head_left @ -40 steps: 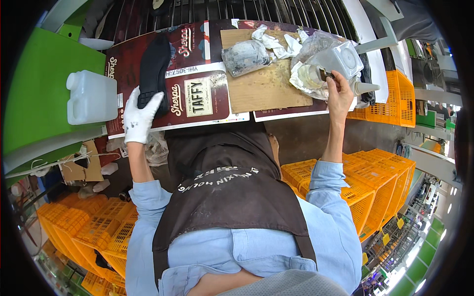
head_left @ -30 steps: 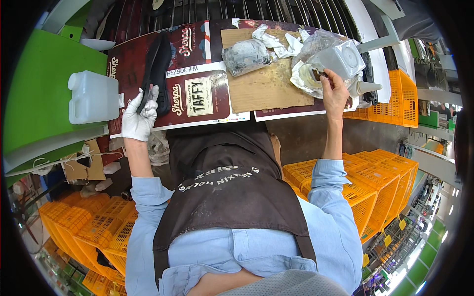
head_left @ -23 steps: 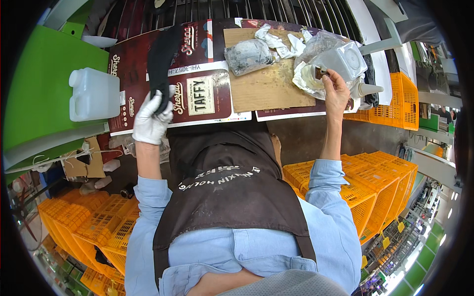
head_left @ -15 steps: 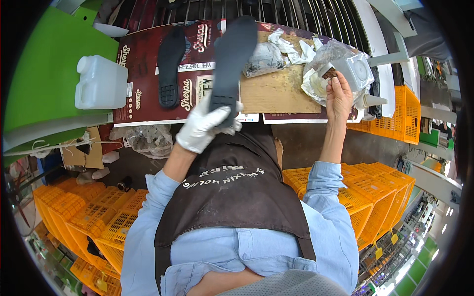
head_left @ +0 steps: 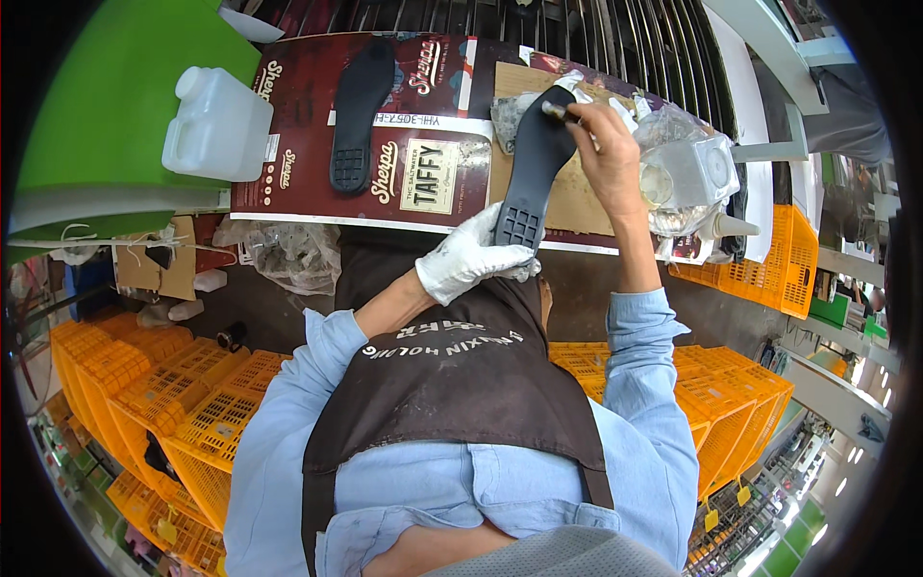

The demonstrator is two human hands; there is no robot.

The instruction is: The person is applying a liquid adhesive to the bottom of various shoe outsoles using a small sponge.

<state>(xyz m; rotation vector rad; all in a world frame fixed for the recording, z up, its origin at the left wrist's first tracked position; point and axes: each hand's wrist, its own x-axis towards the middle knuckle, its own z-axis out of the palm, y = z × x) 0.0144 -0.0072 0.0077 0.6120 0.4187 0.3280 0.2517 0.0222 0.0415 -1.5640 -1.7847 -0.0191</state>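
On cardboard | left hand (head_left: 468, 262) pinching sole (head_left: 534, 168) heel | right hand (head_left: 604, 144) pinching brush (head_left: 558, 112) at toe

Single head-worn fisheye view, steeply downward, close over the cardboard-covered bench (head_left: 288, 197).

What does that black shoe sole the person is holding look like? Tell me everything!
The black shoe sole is long, flat and dark grey-black, rubbery-looking, with square tread blocks at the heel end. The white-gloved left hand grips that heel end. The bare right hand presses a small brush-like tool against the toe end. It is held over the brown cardboard.
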